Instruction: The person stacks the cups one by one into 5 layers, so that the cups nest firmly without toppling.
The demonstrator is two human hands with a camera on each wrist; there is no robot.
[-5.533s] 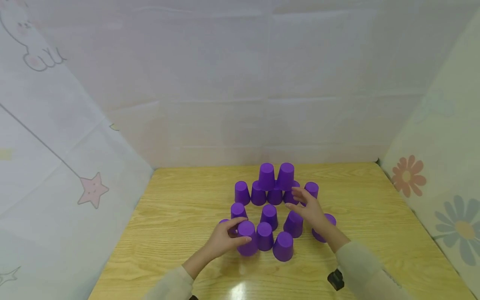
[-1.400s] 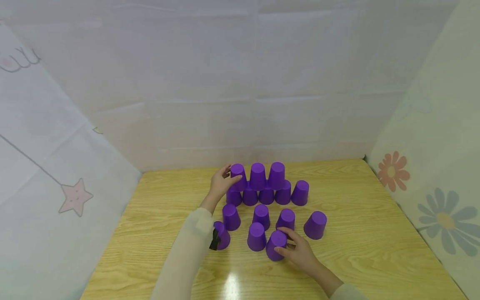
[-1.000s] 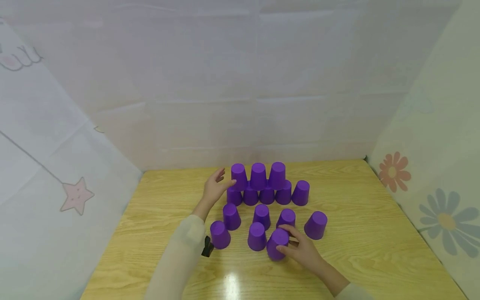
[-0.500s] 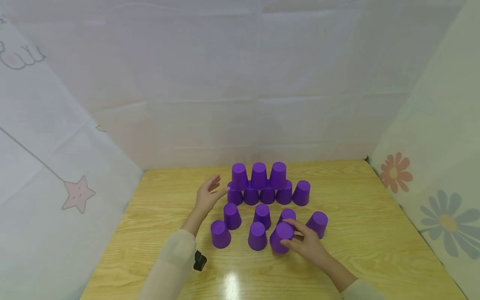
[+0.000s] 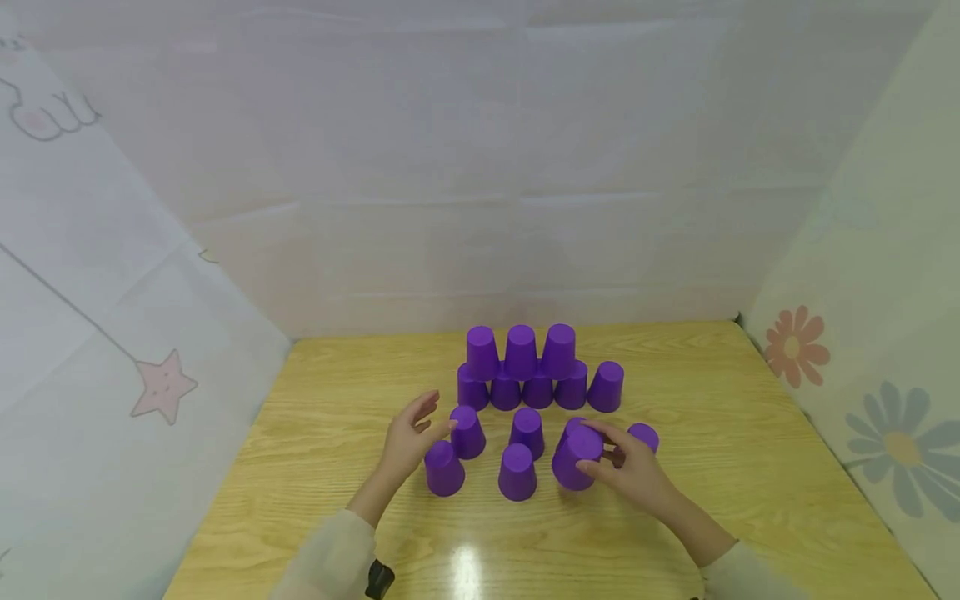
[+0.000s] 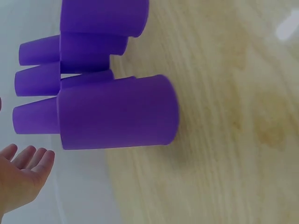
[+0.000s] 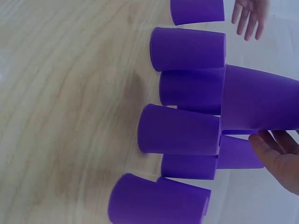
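My right hand (image 5: 633, 471) pinches an upside-down purple cup (image 5: 576, 458) between thumb and fingers. In the right wrist view this cup (image 7: 261, 98) is raised, its rim about level with the bases of the standing cups. It partly covers another cup (image 5: 573, 427) behind it in the head view. My left hand (image 5: 408, 437) holds nothing, its fingers loosely extended beside two cups on the left, the nearer cup (image 5: 444, 468) and the farther cup (image 5: 468, 433). Farther back, three cups, among them a middle cup (image 5: 521, 353), stand on a row of several cups (image 5: 506, 393).
Between the hands stand a front cup (image 5: 517, 472) and another cup (image 5: 527, 433) behind it. A cup (image 5: 643, 437) at the right is partly hidden by my right hand. The wooden table (image 5: 337, 400) meets patterned cloth walls (image 5: 412, 250) at the back and sides.
The left hand has let go of the left upper cup and drawn back toward me. My right hand has lifted the front right cup and carried it rightward and away from me.
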